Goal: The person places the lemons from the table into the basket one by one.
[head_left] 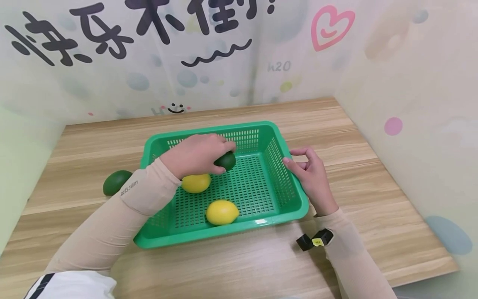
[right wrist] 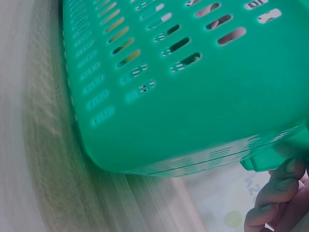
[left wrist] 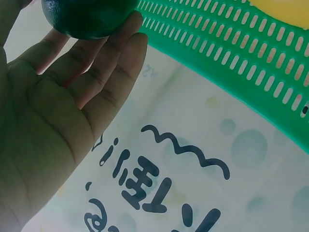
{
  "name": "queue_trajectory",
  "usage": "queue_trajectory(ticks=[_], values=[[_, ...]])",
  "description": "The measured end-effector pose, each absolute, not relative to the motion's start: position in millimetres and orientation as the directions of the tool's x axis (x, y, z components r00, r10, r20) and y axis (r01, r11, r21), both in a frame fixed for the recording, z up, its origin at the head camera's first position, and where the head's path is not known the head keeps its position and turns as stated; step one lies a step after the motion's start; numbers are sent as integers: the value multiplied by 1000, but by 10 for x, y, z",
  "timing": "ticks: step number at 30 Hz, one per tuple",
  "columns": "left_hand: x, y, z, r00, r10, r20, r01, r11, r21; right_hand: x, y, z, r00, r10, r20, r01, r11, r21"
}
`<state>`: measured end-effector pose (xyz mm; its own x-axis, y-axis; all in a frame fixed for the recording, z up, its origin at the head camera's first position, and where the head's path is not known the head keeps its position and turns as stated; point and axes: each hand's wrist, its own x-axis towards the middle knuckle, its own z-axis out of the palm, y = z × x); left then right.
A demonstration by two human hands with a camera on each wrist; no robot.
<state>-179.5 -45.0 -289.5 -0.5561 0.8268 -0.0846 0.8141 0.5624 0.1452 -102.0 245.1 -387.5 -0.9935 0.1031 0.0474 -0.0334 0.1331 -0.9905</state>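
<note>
A: Desk (head_left: 373, 199) first. Green basket (head_left: 261, 222) sits mid-desk, long axis running left to right. Contents?

B: Two lemons: one near the front wall (head_left: 222, 212), one (head_left: 196, 183) closer to the left wall, partly under the left forearm. A dark green lime (head_left: 226, 161) is in the left hand (head_left: 196, 155), over the basket's rear half.

A: State of that grip?

B: Palm down, fingertips curled round the lime; the left wrist view shows the fingers (left wrist: 113, 53) cupping its underside. The lime lies just beyond the palm, toward the basket's far wall.

A: Right hand?

B: Right hand (head_left: 311, 176) rests against the basket's right rim, fingers loosely bent, holding nothing.

A: Anything outside the basket?

B: A second lime (head_left: 116, 182) on the desk, just left of the basket. The left hand is the nearer one.
</note>
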Motion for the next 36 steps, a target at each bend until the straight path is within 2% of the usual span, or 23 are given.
queue_trajectory(ticks=[28, 36], values=[[-1995, -365, -3051, -525, 839, -140, 826, 543, 155, -1017, 2439, -3866, -989, 107, 101, -84, 152, -985], [-2003, -344, -3079, -534, 832, -148, 817, 553, 162, -1007, 2439, -3860, -989, 119, 92, -73, 155, -985]])
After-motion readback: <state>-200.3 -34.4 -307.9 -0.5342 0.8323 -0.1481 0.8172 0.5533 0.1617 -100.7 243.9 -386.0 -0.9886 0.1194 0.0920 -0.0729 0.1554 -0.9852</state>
